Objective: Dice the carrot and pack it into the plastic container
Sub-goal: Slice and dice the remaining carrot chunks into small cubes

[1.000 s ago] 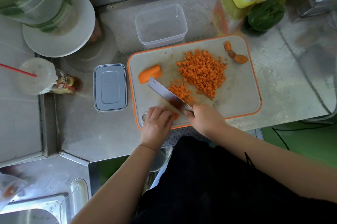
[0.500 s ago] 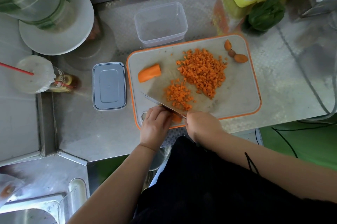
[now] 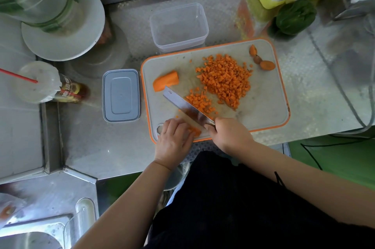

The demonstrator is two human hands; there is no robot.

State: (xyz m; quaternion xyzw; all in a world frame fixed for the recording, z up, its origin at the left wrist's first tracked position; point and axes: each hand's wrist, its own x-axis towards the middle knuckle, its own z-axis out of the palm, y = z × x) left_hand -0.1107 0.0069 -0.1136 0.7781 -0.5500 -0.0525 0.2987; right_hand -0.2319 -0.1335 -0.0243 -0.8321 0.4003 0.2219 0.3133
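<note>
On the cutting board [image 3: 263, 106], near its front edge, the left hand [image 3: 172, 141] curls its fingers [image 3: 183, 129] over a small bit of carrot [image 3: 195, 131]. The right hand [image 3: 229, 135] grips the knife [image 3: 186, 107], fingers wrapped round the handle, blade angled toward the board's left side. Diced carrot [image 3: 225, 80] is heaped mid-board; a carrot chunk [image 3: 165, 80] lies near the left edge, and end scraps [image 3: 266, 65] at the back right corner. The plastic container [image 3: 178, 26] stands on the worktop [image 3: 113, 147] just behind the board, its lid [image 3: 121, 95] beside the board's left edge.
</note>
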